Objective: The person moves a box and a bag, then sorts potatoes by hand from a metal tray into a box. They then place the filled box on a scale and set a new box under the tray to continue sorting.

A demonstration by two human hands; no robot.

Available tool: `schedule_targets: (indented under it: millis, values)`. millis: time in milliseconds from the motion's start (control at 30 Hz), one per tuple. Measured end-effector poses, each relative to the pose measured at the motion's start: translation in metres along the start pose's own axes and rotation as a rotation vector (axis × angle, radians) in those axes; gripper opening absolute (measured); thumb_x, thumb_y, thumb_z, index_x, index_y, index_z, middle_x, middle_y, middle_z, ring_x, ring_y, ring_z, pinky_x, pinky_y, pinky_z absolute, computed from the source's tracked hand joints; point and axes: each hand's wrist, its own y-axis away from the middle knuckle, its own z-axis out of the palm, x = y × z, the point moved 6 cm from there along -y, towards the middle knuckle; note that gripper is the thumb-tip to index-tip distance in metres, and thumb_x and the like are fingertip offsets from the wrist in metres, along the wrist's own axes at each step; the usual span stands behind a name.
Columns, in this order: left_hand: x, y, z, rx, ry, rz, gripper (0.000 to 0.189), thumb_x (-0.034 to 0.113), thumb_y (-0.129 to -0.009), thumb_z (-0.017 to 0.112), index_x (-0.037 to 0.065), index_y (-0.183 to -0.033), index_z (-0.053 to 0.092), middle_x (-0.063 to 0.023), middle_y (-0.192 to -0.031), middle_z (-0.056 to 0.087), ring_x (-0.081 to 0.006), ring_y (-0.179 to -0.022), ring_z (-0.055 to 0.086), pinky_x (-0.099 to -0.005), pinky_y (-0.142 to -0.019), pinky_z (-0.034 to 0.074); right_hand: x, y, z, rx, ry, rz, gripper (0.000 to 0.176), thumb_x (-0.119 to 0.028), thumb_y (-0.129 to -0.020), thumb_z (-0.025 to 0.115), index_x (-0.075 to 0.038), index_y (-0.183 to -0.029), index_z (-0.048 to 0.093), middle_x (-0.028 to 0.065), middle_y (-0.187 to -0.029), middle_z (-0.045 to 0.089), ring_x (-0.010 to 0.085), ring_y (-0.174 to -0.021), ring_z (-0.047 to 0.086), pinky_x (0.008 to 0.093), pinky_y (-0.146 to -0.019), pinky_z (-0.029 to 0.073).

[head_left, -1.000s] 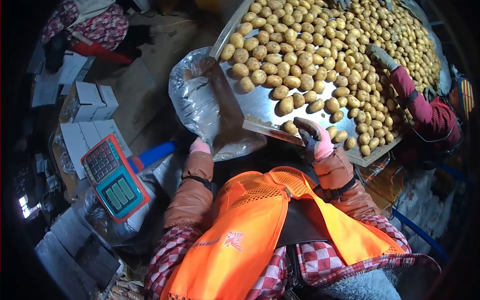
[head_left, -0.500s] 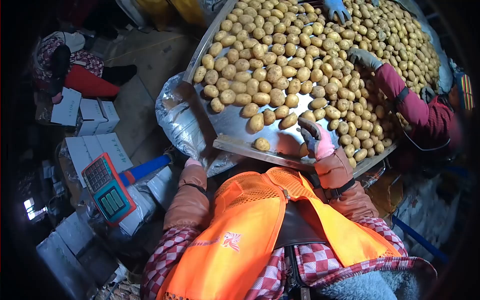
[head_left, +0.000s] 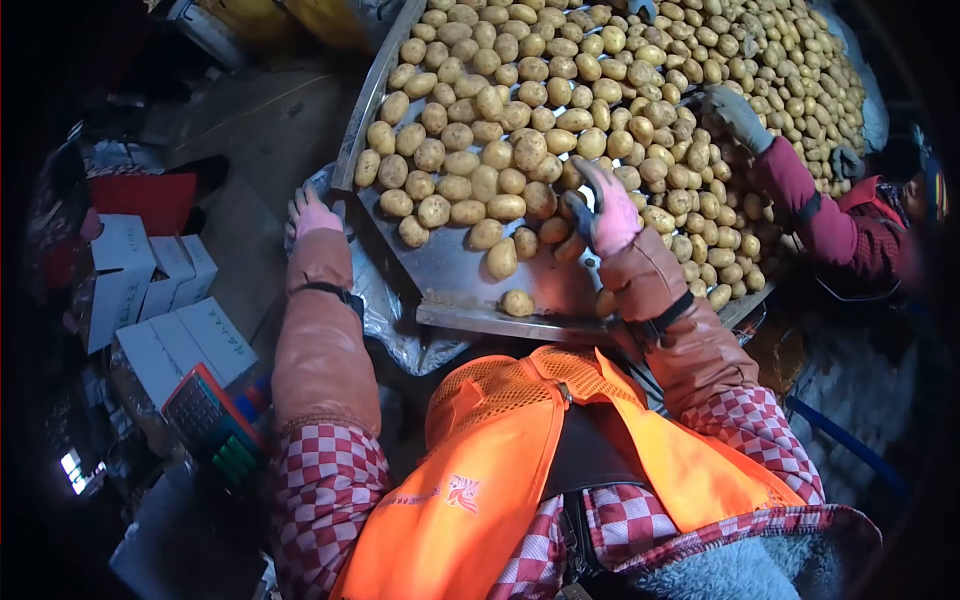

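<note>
Many potatoes [head_left: 484, 183] lie on a metal table [head_left: 450, 268] with a raised rim. My left hand [head_left: 313, 212], in a pink and grey glove, is over the plastic bag edge at the table's left corner; its fingers are spread and nothing shows in them. My right hand [head_left: 607, 212], gloved the same way, is at the potatoes near the front rim, thumb and fingers apart, with potatoes just to its left. One lone potato [head_left: 517, 303] rests by the front rim.
A co-worker's gloved hand [head_left: 735, 115] reaches into the potatoes from the right. Another gloved hand [head_left: 643, 8] shows at the top. White boxes [head_left: 187, 345] and a scale display [head_left: 212, 420] stand at the left, with a person in red [head_left: 140, 205] beyond.
My left hand has moved up and left from beside the vest to the bag edge. My right hand has moved up and slightly left into the potatoes. The view has shifted a little.
</note>
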Motion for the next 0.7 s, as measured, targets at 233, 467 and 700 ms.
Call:
schedule_targets:
  millis: [233, 467, 700]
  values:
    - [-0.024, -0.043, 0.083, -0.392, -0.088, 0.048, 0.102, 0.046, -0.076, 0.078, 0.024, -0.156, 0.019, -0.0049, -0.156, 0.031, -0.0304, -0.145, 0.026, -0.0552, -0.115, 0.028, -0.051, -0.009, 0.074, -0.236, 0.296, 0.138, 0.070, -0.047, -0.077, 0.076, -0.022, -0.138, 0.052, 0.0234, -0.148, 0.035, 0.0464, -0.140, 0.026, 0.0551, -0.111, 0.034]
    - [-0.043, -0.035, 0.076, -0.427, 0.012, 0.152, 0.093, 0.018, -0.079, 0.073, 0.017, -0.155, 0.019, -0.0130, -0.154, 0.031, -0.0378, -0.143, 0.026, -0.0490, -0.118, 0.026, -0.125, 0.021, 0.128, -0.496, -0.083, -0.087, 0.052, -0.038, -0.076, 0.078, -0.020, -0.123, 0.065, 0.0184, -0.131, 0.055, 0.0377, -0.121, 0.052, 0.0469, -0.100, 0.047]
    - [-0.039, -0.031, 0.089, -0.352, -0.053, 0.211, 0.082, 0.023, -0.080, 0.070, 0.016, -0.150, 0.029, -0.0080, -0.153, 0.033, -0.0328, -0.145, 0.025, -0.0544, -0.115, 0.026, -0.076, -0.141, 0.062, 0.106, 0.137, -0.044, 0.049, -0.040, -0.084, 0.071, -0.015, -0.126, 0.061, 0.0181, -0.133, 0.056, 0.0371, -0.126, 0.049, 0.0456, -0.103, 0.043]
